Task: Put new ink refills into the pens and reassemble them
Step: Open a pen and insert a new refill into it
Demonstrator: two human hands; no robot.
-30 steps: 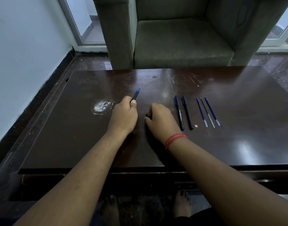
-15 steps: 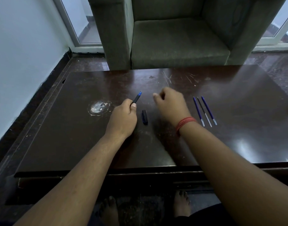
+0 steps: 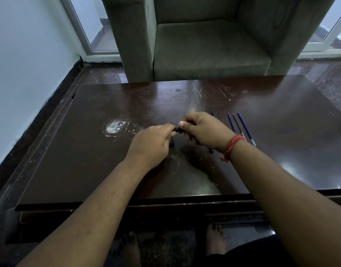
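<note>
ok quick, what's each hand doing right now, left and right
Left hand: closed around one end of the pen.
Right hand: closed on the pen's other end, pinched at thumb and fingers.

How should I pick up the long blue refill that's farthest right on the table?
Pinch the rightmost thin blue ink refill around the middle of its stem, coming straight down from above. It lies flat on the dark brown wooden table, with bare tabletop on its right side. The black-stemmed refill lies close on its left, so pinch narrowly.
</note>
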